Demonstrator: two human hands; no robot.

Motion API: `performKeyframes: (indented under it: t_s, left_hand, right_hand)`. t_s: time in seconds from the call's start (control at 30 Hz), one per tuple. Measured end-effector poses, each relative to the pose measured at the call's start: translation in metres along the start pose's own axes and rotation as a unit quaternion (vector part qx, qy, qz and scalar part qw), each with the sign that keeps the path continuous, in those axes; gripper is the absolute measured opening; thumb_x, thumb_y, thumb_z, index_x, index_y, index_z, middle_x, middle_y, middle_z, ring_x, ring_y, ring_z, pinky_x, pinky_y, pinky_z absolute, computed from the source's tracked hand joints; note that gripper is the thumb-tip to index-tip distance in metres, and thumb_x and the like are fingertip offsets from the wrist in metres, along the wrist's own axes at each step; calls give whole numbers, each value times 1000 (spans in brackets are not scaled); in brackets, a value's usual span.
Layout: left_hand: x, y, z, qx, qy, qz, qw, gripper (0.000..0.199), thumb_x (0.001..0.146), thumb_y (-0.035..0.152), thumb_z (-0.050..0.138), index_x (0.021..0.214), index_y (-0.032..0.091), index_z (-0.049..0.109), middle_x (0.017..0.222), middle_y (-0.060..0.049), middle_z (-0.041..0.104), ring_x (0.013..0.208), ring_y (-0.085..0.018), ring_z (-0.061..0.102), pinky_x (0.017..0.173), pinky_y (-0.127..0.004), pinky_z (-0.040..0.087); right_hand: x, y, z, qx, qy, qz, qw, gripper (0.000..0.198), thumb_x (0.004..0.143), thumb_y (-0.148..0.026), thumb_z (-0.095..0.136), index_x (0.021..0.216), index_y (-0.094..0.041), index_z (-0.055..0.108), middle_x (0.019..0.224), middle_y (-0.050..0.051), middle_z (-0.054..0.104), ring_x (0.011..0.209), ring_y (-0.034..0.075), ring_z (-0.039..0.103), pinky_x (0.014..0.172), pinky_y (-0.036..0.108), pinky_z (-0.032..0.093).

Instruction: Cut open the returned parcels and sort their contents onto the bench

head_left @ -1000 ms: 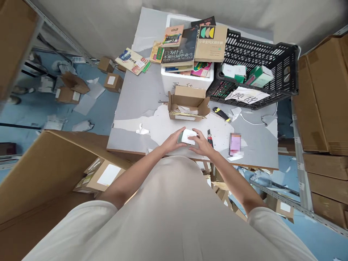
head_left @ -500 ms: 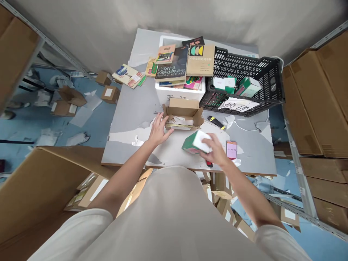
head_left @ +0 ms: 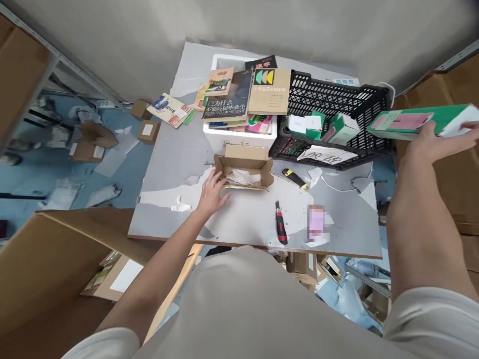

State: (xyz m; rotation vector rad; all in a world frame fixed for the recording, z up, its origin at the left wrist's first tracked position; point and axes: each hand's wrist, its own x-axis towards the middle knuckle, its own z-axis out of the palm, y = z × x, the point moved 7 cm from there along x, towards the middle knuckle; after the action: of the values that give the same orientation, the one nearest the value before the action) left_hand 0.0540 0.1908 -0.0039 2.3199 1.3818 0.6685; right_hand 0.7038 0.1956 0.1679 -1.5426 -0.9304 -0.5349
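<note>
Right fingers: gripping one end of green box; overhang beyond could tip it.
Left fingers: spread, touching open carton; pushing might slide it.

On the table, a crate stands right of a tub of books, and a carton sits before the tub.

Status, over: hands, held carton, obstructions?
Left hand touching open cardboard box. Right hand gripping green carton, held out right. Black plastic crate behind carton's left end.
</note>
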Motion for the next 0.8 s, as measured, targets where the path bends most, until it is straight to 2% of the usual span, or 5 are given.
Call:
performKeyframes:
  t_s: [0.13,0.23,0.47,0.63,0.8]
  left_hand:
    - [-3,-5,0,2,9,-11,1000,45,82,47,59,120,22,57,138,-15,49,143,-38,27,111,-60,31]
    - [-3,-8,2,-9,13,-21,1000,44,82,50,60,117,24,58,135,-14,51,144,-38,25,112,-62,28]
    - [-4,-4,2,-22,45,-38,998,51,83,51,58,126,22,53,147,-15,39,145,-35,24,114,-58,27]
    - [-1,-6,3,-43,54,-52,996,68,80,58,60,136,23,45,153,-16,31,146,-36,20,114,-59,25]
    - [-5,-12,-4,-68,81,-44,993,93,76,62,62,149,19,23,157,-20,19,148,-35,14,117,-55,21]
  right_hand:
    - [-28,57,61,-159,-129,118,972,38,78,-42,69,95,-25,40,108,13,44,84,18,53,78,43,38]
    - [-52,58,93,-281,-260,181,906,32,88,-46,55,103,-19,45,112,16,45,79,14,54,72,39,36]
    - [-79,37,88,-390,-352,130,841,84,67,-52,75,129,-9,36,121,23,40,109,25,51,79,44,34]
    - [-88,45,65,-329,-356,26,874,88,78,-56,64,140,-4,27,136,39,17,129,34,38,87,52,34]
    - [-131,-48,4,-103,-186,-126,969,84,83,-50,59,144,-5,22,145,34,16,142,40,17,106,61,18]
